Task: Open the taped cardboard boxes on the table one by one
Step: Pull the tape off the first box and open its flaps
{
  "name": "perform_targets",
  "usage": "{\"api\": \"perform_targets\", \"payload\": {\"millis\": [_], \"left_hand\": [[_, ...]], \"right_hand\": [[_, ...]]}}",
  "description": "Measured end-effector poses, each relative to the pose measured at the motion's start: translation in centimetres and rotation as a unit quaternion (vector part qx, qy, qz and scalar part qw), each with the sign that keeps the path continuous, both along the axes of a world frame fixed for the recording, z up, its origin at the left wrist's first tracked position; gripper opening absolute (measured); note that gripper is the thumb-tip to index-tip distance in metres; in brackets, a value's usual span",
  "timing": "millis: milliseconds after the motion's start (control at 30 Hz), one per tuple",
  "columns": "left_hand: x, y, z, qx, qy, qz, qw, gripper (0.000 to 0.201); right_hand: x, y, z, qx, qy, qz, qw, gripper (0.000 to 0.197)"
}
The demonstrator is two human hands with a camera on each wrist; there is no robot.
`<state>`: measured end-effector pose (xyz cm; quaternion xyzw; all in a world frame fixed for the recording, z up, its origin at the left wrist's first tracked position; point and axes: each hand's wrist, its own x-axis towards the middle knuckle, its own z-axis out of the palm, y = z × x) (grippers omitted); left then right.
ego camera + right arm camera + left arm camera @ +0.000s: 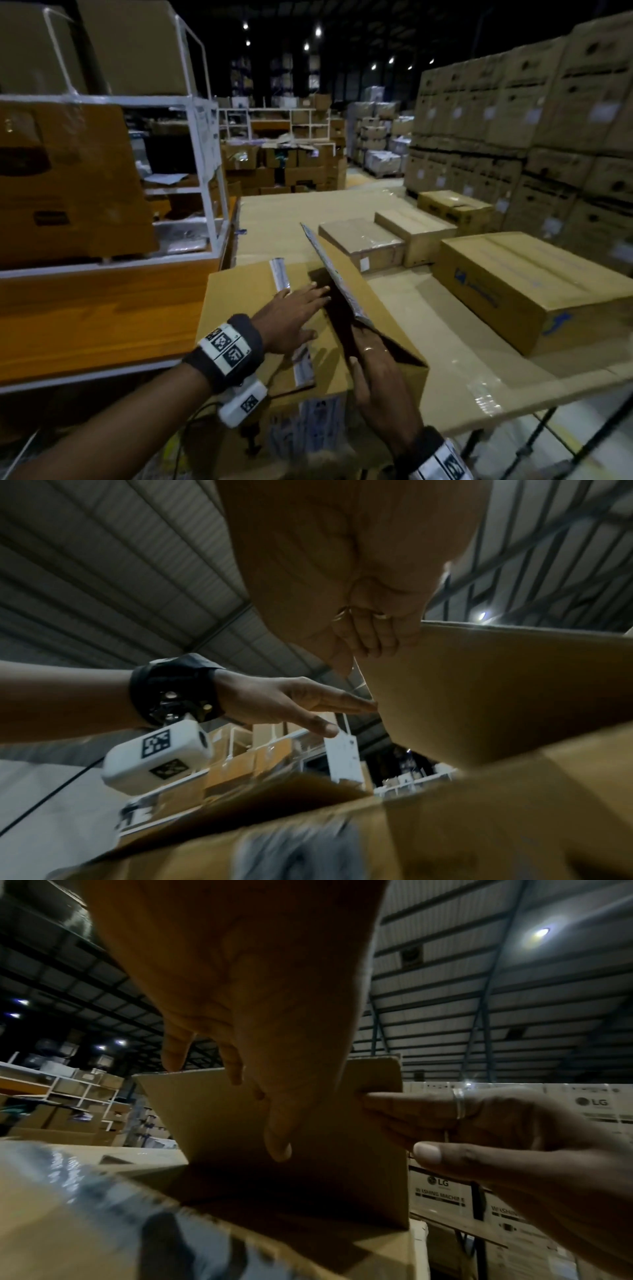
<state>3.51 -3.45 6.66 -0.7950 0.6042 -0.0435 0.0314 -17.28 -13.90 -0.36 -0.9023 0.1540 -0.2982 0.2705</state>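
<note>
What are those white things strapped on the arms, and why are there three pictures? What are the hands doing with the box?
There is no machine here, just a person opening boxes with bare hands. The big picture comes from a camera worn on the head, looking down. The other two come from little cameras under the wrists, like the white camera you spotted. They look along the fingers, so the hands look huge.

The right hand grips the raised flap of the nearest box. The left hand lies flat and open on the other flap, which is down. More boxes wait further back on the table.
</note>
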Motion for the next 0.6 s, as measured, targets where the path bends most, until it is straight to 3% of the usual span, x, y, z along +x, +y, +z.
{"api": "perform_targets", "payload": {"millis": [200,300,467,600], "left_hand": [[1.4,-9.3,2.3,0.031,-0.033,-0.068,0.997,0.074],[2.0,-13.3,1.8,0.055,-0.038,-0.091,0.994,0.079],[2.2,-18.7,-0.3,0.114,-0.002,-0.111,0.987,0.079],[2.5,-22.2,-3.2,0.167,0.054,-0.123,0.977,0.069]], "right_hand": [[0.7,-4.5,2.4,-0.033,-0.014,-0.043,0.998,0.067],[1.2,-7.5,2.8,-0.031,0.024,-0.068,0.997,0.073],[2.0,-12.9,0.6,-0.011,0.076,-0.135,0.988,0.074],[1.7,-15.3,-2.8,0.073,0.145,-0.149,0.975,0.068]]}}
